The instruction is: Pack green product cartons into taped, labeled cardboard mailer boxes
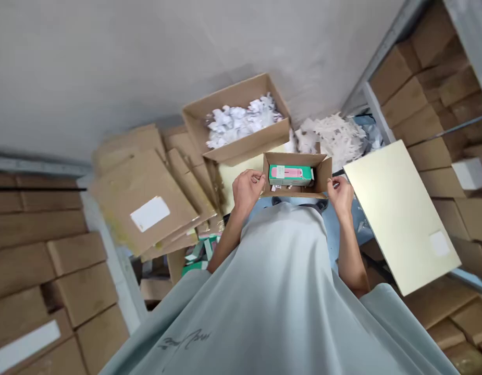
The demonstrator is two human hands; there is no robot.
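A small open cardboard box is held in front of my chest, between both hands. Inside it lies a green and pink product package on its side. My left hand grips the box's left flap and wall. My right hand holds the box's right flap. My grey shirt hides the box's lower edge and my forearms' lower parts.
A larger open carton filled with white crumpled paper sits just beyond. More white paper scraps lie to its right. Flattened cardboard boxes pile up at left. A pale yellow board leans at right. Stacked cartons fill shelves on both sides.
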